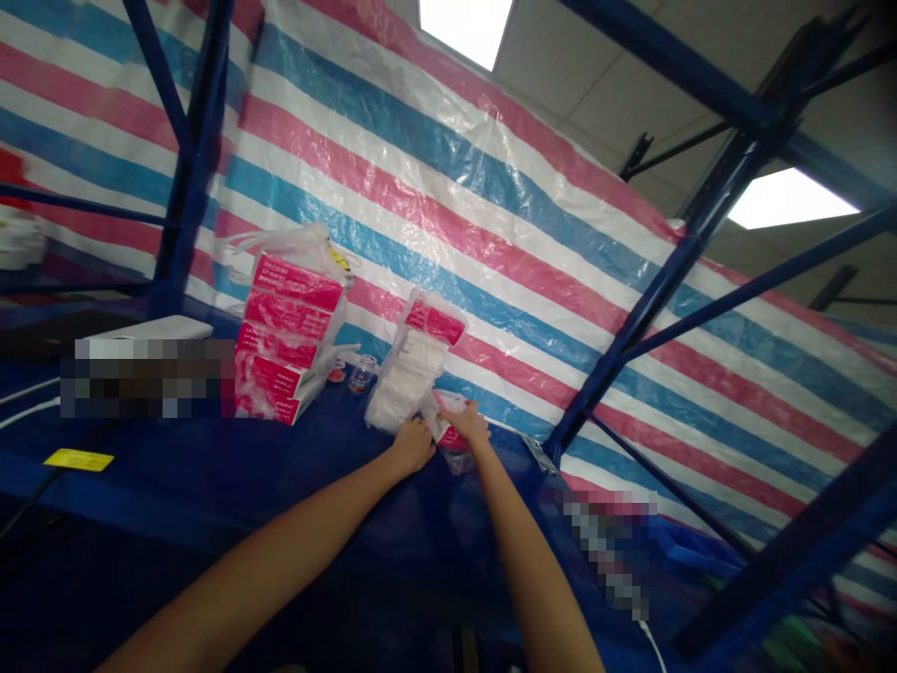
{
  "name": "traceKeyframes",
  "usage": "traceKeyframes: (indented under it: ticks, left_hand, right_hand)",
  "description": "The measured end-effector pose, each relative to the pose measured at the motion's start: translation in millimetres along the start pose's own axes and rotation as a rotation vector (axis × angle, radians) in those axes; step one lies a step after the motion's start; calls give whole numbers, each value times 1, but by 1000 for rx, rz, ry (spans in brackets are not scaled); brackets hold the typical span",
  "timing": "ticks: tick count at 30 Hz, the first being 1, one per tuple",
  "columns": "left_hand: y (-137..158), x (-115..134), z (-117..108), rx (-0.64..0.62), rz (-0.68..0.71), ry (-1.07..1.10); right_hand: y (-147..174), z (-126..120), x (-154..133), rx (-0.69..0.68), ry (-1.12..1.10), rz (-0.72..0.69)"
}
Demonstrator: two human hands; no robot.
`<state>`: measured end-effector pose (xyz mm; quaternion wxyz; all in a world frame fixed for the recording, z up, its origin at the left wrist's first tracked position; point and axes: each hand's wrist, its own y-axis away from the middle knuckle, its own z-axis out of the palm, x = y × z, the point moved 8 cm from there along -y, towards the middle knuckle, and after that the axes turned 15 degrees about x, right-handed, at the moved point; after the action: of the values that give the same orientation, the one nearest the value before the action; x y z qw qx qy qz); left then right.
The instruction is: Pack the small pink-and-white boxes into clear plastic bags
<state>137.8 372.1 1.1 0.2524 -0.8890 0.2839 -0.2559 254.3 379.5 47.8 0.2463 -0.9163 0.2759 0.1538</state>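
Observation:
My right hand [472, 426] is closed around a red-and-white pack [457, 439], which looks like a soft tissue pack, low on the blue shelf. Just left of it, my left hand [415, 445] rests with curled fingers at the foot of a plastic-wrapped stack [410, 374]; whatever those fingers grip is hidden. That stack has white packs below and a red-and-white one on top, and it leans to the right. Farther left stands a taller plastic-wrapped stack of red packs [284, 341], its wrapping loose at the top.
A small can [362, 376] stands between the two stacks. The blue shelf [210, 486] carries a yellow label [78, 460] and a white flat object [158, 329] at left. Blue metal posts [623, 336] rise at both sides, before a striped plastic sheet [448, 178].

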Motion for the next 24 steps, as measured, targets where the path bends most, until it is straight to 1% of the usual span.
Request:
traceKeyframes:
  ticks: [3,5,9,10,12,15,17,19,21,24]
  left_hand:
    - [2,1,-1,-3,0,-8]
    - [3,0,-2,-4,6,-3]
    - [1,-3,-2,-3,-9,47]
    - [1,-4,-2,2,-24,62]
    - [-1,-5,-3,21,-61,89]
    - [-2,-5,-4,68,-141,137]
    - [-1,-6,2,50,-226,231]
    - [0,-4,11,-6,-288,369]
    - [0,1,17,-40,-314,520]
    - [-3,1,17,-28,-349,688]
  right_hand:
    - [15,2,1,43,47,37]
    - [18,2,3,57,66,36]
    - [14,5,10,-2,82,-13]
    - [13,5,14,-21,40,-11]
    - [11,2,25,-17,-103,37]
    - [12,-9,55,68,-278,167]
    - [17,-12,75,76,-326,213]
    - [24,-7,88,26,-402,210]
    - [29,-1,93,-23,-469,182]
    - [31,8,95,-27,-494,155]
